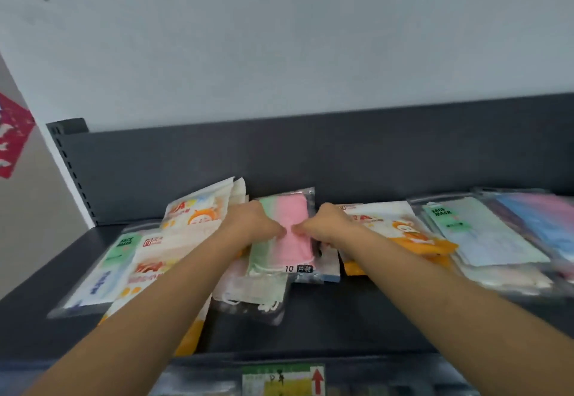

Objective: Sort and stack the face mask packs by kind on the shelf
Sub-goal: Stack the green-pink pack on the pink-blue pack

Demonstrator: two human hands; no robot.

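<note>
A clear pack of pink and green masks [295, 240] lies in the middle of the dark shelf [341, 318], on top of other packs. My left hand [254, 225] and my right hand [329, 225] both rest on it with fingers curled, fingertips nearly meeting over its middle. Under it lies a clear pack of white masks [251, 296]. White and orange cartoon packs lie at the left [198, 209] and at the right [400, 231]. Green-labelled "FACE MASK" packs sit at the far left [102, 271] and at the right [484, 234].
A pack of blue and pink masks [540, 225] lies at the far right. The dark back panel [279, 159] rises behind the packs, with a slotted upright [71, 172] at the left. A price label [282, 380] sits on the shelf's front edge.
</note>
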